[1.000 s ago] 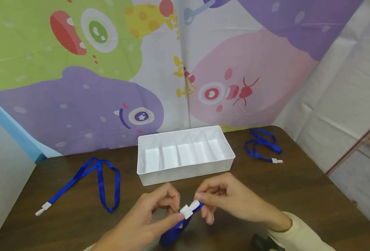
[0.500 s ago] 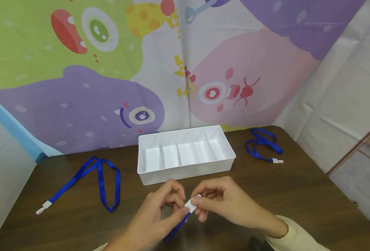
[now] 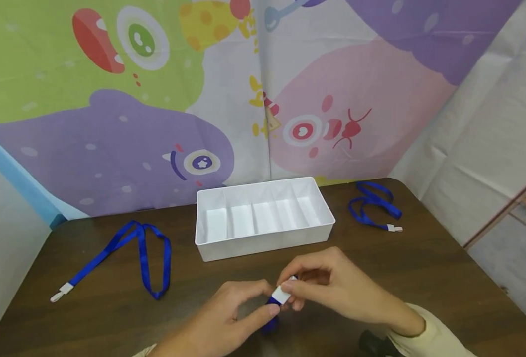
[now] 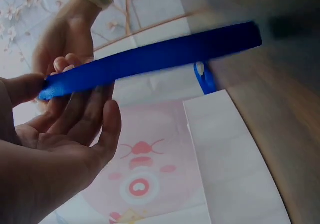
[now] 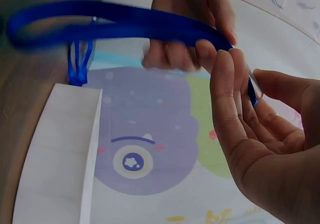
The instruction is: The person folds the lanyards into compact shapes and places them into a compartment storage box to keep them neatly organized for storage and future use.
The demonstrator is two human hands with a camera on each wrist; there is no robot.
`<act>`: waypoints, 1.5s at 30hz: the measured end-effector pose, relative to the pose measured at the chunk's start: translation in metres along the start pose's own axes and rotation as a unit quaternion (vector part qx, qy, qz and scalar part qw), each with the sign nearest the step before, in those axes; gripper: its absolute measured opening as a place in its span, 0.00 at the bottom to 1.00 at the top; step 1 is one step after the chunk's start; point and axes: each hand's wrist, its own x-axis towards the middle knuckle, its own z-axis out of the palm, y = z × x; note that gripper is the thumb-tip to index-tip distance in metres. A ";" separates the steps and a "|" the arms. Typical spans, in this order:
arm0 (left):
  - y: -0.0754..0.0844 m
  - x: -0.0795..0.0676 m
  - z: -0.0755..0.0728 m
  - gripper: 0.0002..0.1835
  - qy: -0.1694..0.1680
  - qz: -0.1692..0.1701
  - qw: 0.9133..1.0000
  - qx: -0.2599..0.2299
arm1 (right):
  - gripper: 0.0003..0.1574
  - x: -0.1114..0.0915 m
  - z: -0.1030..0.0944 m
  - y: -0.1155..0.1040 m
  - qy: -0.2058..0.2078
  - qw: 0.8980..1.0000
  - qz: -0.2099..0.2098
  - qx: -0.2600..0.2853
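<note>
In the head view, both hands hold a blue lanyard low in front of the white box. My right hand [image 3: 334, 282] pinches the lanyard's white clip end [image 3: 282, 296] between thumb and fingers. Just below that, my left hand [image 3: 231, 310] pinches the blue strap with thumb and index finger. The left wrist view has the folded strap [image 4: 150, 56] stretching out from the fingertips. From the right wrist, the strap [image 5: 145, 26] makes a long loop hanging away from both hands, and the right fingers cover most of the clip.
Behind the hands stands a white box [image 3: 267, 241] divided into several compartments. One blue lanyard [image 3: 143, 258] lies on the dark wooden table [image 3: 111, 322] at left, another lanyard [image 3: 372, 199] at back right. A cartoon-printed cloth [image 3: 227, 99] hangs behind the table.
The right fingers have shifted over the clip, covering its white hook, and moved slightly right. The left fingers have slid from the white piece down to the strap.
</note>
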 end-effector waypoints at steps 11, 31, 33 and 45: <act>0.002 -0.001 -0.001 0.08 0.049 -0.002 0.999 0.000 | 0.08 -0.002 -0.011 -0.003 0.032 0.998 0.019 -0.045; 0.006 -0.001 -0.010 0.03 0.074 -0.038 0.994 0.066 | 0.09 -0.003 -0.020 -0.009 0.086 0.994 0.024 -0.069; 0.007 -0.002 -0.013 0.04 0.072 -0.037 0.995 0.065 | 0.09 -0.003 -0.022 -0.009 0.095 0.992 0.032 -0.070; 0.019 -0.009 -0.045 0.07 0.036 -0.045 0.996 0.063 | 0.07 -0.008 -0.034 -0.017 0.139 0.985 0.038 -0.095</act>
